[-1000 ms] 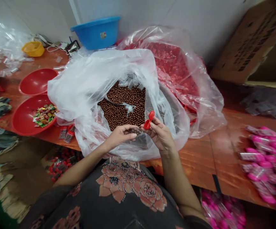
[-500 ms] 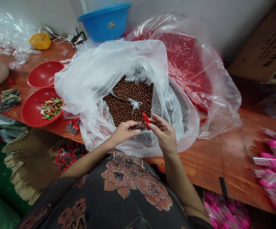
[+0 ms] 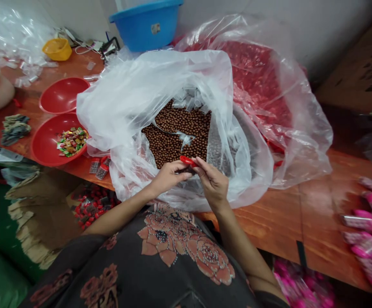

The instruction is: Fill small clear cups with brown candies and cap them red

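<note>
Over the near side of a big clear plastic bag (image 3: 128,90), my two hands meet. My left hand (image 3: 169,176) is closed round a small clear container (image 3: 188,170) of brown balls, mostly covered by the fingers. A red cap (image 3: 188,161) is pinched by my right hand (image 3: 214,183) at the container's end; whether it is fully seated I cannot tell. Behind the hands, brown chocolate balls (image 3: 173,145) fill the bag, with a scoop-like clear piece (image 3: 185,138) lying on them. Several empty clear tubes (image 3: 190,99) rest at the back of the balls.
Left are two red bowls (image 3: 41,147), one with wrapped candies (image 3: 72,142), and filled red-capped containers (image 3: 101,169). A bag of red pieces (image 3: 256,77) and a blue basin (image 3: 147,28) stand behind. Pink-capped containers (image 3: 365,220) lie right; an open carton (image 3: 38,214) sits below the table.
My right hand has moved left and brought the red cap from upright to lying across the container's end. My left hand keeps its hold. The view has shifted slightly.
</note>
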Demonstrator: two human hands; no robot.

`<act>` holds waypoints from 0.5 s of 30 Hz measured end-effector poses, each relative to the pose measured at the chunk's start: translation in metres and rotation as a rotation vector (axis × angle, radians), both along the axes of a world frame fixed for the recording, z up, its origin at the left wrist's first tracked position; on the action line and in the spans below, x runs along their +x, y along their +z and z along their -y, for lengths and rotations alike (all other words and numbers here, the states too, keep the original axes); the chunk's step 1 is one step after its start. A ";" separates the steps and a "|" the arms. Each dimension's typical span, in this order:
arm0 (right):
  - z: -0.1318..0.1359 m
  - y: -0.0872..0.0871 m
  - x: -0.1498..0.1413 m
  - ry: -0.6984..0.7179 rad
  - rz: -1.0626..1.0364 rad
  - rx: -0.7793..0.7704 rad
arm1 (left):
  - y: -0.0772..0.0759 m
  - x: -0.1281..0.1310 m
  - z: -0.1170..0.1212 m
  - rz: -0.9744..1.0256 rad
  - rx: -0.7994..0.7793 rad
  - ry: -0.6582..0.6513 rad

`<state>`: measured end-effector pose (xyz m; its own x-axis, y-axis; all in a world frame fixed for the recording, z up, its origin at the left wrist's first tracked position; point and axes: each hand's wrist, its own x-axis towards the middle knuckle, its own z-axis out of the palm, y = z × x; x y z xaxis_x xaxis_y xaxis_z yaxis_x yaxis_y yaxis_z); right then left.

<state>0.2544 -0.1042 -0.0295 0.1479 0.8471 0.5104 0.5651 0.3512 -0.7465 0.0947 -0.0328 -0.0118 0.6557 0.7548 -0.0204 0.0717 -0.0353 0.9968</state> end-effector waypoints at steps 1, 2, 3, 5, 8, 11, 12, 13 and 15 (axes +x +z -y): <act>0.000 -0.001 -0.001 0.016 0.041 0.010 | 0.001 0.001 0.001 0.013 -0.021 0.024; -0.001 -0.002 -0.001 0.037 0.091 0.017 | 0.002 0.002 0.001 0.027 -0.044 0.049; -0.002 -0.003 -0.001 0.058 0.148 0.024 | 0.004 0.002 0.002 0.042 -0.067 0.074; -0.005 -0.004 -0.002 0.063 0.241 0.043 | 0.009 0.004 0.002 0.071 -0.108 0.114; -0.007 -0.004 -0.001 -0.011 0.321 0.092 | 0.013 0.005 0.002 0.118 -0.177 0.140; -0.007 -0.002 0.002 -0.061 0.414 0.147 | 0.012 0.008 0.005 0.176 -0.290 0.156; -0.007 -0.002 0.004 -0.067 0.450 0.172 | 0.011 0.008 0.006 0.194 -0.331 0.166; -0.007 -0.002 0.005 -0.070 0.486 0.197 | 0.009 0.008 0.007 0.209 -0.378 0.179; -0.006 -0.002 0.008 -0.069 0.539 0.235 | 0.007 0.007 0.007 0.235 -0.506 0.205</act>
